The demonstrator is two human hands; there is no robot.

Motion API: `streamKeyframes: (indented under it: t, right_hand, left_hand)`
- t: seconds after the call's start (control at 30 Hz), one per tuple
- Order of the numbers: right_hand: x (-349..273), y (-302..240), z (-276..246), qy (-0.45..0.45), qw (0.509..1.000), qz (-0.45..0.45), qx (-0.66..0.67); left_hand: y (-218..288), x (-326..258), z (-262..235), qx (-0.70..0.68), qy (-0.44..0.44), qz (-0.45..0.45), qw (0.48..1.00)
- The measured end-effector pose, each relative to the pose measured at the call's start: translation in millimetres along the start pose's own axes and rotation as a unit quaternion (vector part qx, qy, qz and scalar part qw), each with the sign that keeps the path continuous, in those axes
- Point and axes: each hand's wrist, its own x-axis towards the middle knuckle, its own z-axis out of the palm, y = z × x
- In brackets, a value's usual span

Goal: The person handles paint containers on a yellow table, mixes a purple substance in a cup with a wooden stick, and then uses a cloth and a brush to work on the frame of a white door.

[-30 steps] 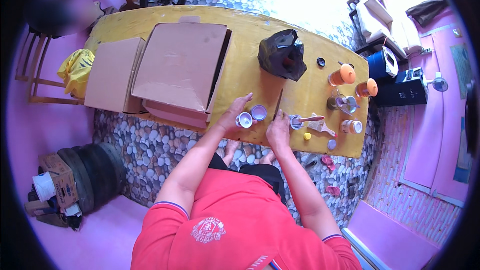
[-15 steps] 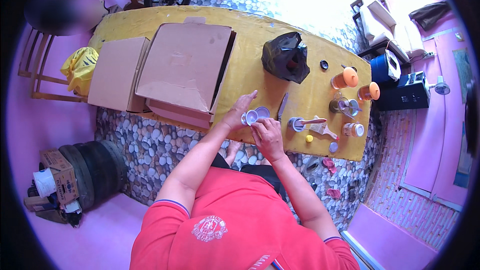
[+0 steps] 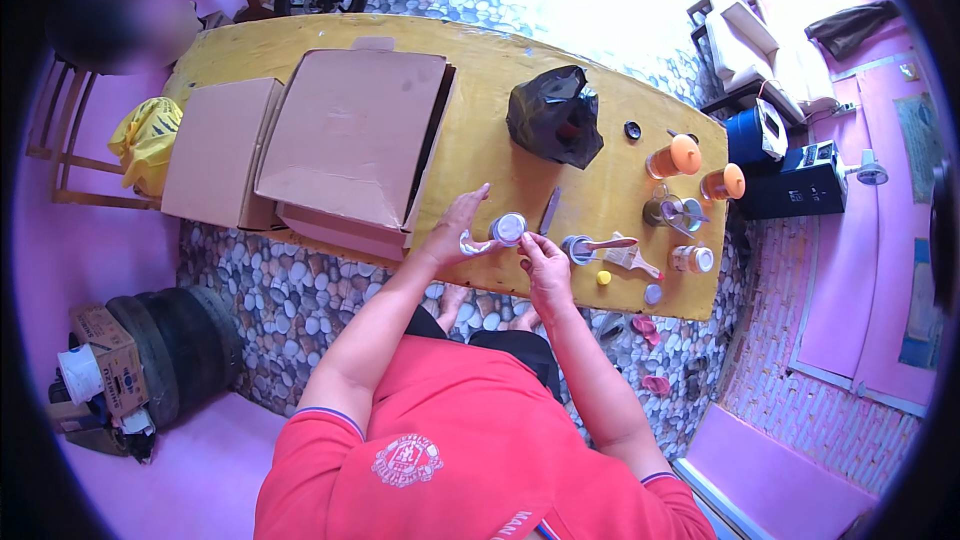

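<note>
I sit at the front edge of a long yellow table [image 3: 480,70]. My left hand [image 3: 452,230] lies with its fingers spread, and its thumb pinches a small pale lid [image 3: 470,243]. Just right of it stands a small round tin [image 3: 508,228] with a white top. My right hand [image 3: 545,262] has its fingertips closed on the tin's near side. An open tin [image 3: 578,248] with a paintbrush [image 3: 628,256] lying across it sits to the right of my right hand. A grey flat stick [image 3: 549,210] lies behind the tins.
Two cardboard boxes [image 3: 350,135] [image 3: 215,150] cover the table's left half. A black plastic bag [image 3: 555,118], two orange-capped jars [image 3: 675,155] [image 3: 722,182], a glass jar [image 3: 670,210], a small jar [image 3: 690,258] and a yellow cap [image 3: 603,278] are on the right. Tyres [image 3: 175,360] lie on the floor at left.
My right hand has shifted left from the open tin onto the small tin. My left hand has stretched its fingers out while keeping the lid.
</note>
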Motion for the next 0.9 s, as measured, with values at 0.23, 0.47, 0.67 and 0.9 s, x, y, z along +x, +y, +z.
streamKeyframes:
  t: [0.23, 0.47, 0.67, 0.9]
  right_hand:
    - [0.0, -2.5, -15.5, 0.008, 0.984, 0.097, 0.152]
    - [4.6, 9.1, -26.8, 0.004, 0.968, 0.142, 0.208]
    - [8.3, 18.8, -26.0, -0.014, 0.959, 0.164, 0.231]
    - [7.1, 19.2, -28.1, -0.034, 0.956, 0.169, 0.236]
  left_hand:
    - [6.7, -19.2, -7.8, 0.024, 0.007, 0.01, 1.0]
    - [3.4, -32.8, -8.5, 0.016, 0.014, -0.001, 1.0]
    - [3.8, -37.5, -5.5, 0.037, 0.018, -0.012, 0.999]
    - [1.9, -41.5, -3.7, 0.028, 0.017, -0.01, 0.999]
